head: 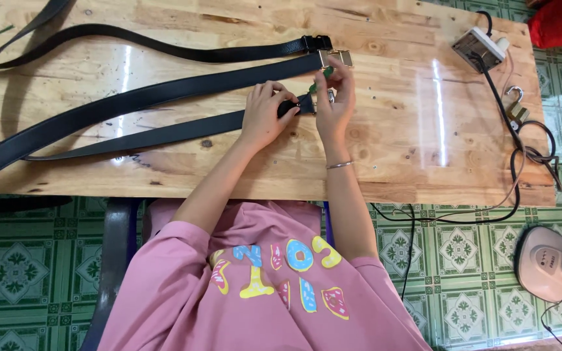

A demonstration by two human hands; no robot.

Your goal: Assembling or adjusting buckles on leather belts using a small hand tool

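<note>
Wooden table [391,149] over green tiled floor [27,273]; both hands [265,114] [334,104] grip black belt [164,133].

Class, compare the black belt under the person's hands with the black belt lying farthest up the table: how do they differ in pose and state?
The near belt lies almost straight; the far belt curves off the table's left edge. The near belt's end is pinned by the left hand while the right hand works there; the far belt lies untouched. Both are black straps on the wooden table.
</note>
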